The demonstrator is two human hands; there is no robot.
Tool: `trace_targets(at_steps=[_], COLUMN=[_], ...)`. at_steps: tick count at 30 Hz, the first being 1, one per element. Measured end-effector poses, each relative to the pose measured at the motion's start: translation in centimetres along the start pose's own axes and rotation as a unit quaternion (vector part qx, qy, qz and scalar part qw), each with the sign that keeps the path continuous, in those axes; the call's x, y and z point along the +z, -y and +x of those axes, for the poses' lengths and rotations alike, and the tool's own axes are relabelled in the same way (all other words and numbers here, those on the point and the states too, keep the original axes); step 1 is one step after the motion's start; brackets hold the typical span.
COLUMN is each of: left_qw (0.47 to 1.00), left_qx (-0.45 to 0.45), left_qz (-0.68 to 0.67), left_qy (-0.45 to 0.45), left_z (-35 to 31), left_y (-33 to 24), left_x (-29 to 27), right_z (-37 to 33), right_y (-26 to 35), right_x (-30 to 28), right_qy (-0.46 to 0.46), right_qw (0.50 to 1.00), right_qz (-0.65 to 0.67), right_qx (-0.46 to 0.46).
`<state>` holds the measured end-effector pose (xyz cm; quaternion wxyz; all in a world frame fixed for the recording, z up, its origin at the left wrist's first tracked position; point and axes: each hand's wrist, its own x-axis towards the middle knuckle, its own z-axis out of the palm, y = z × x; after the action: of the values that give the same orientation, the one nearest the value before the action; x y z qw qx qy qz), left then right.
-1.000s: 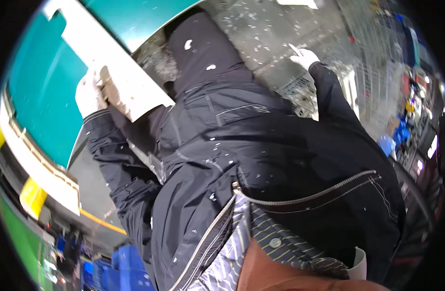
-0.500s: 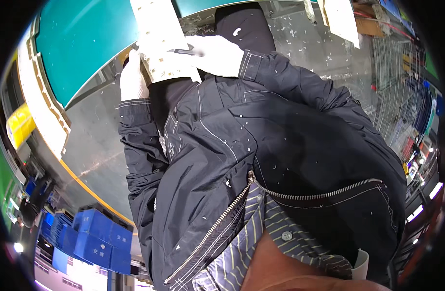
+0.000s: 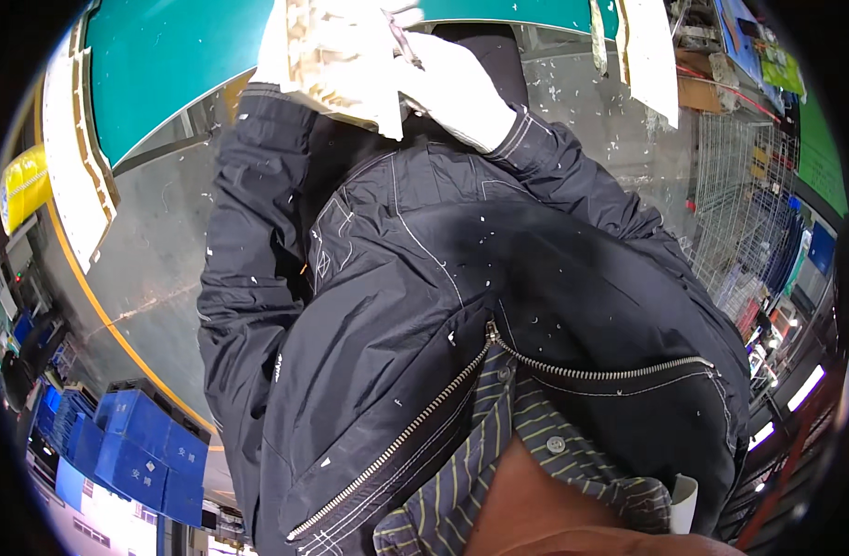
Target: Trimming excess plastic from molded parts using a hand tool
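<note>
Closest to me is the person's black zip-front jacket [image 3: 498, 241], flecked with white scraps, over one striped shirt [image 3: 494, 445]. Ahead of the lap, one long cream-white moulded strip [image 3: 336, 65] sits between two white-gloved hands, its near end past the counter's near edge. Its long axis runs away from the body; the ragged near end points back at the lap, and the far end is cut off from view. The left hand [image 3: 274, 51] has its grip closed on the strip's left side, though glare washes out the fingers. The right hand [image 3: 457, 88], at the near end's right, has its grip shut around one slim dark tool [image 3: 405, 44]; whether this glove touches the strip I can't tell.

The teal-green counter [image 3: 183, 65] spreads beyond. One pale notched strip [image 3: 77, 167] lies along its left edge; two white offcuts [image 3: 651, 69], one wide and one narrow, jut past the near edge at its right end. Farther off are one yellow bundle [image 3: 24, 188], a wire cage [image 3: 735, 199] and stacked blue boxes [image 3: 146, 445], too jumbled to count.
</note>
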<state>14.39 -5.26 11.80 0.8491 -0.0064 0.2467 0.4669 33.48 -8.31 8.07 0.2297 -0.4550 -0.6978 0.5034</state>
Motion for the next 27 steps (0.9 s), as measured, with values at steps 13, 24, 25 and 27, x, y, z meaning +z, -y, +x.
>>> trace_targets(at_steps=[13, 24, 25, 27], left_qw=[0.985, 0.985, 0.985, 0.985], left_qx=[0.104, 0.128, 0.13, 0.132], left_qz=[0.033, 0.038, 0.04, 0.04], left_qy=[0.136, 0.106, 0.104, 0.101], left_z=[2.2, 1.3, 1.3, 1.3], left_y=[-0.5, 0.7, 0.7, 0.8], left_x=[-2.8, -2.4, -2.4, -2.3], right_z=[-6.5, -5.8, -5.7, -5.7], right_y=[2.1, 0.9, 0.9, 1.1], right_x=[-1.4, -0.2, -0.2, -0.2], right_qy=[0.01, -0.031, -0.03, -0.03], right_qw=[0.977, 0.954, 0.954, 0.954], right_qz=[-0.157, -0.202, -0.199, -0.199], right_qx=[-0.146, -0.218, -0.221, -0.223])
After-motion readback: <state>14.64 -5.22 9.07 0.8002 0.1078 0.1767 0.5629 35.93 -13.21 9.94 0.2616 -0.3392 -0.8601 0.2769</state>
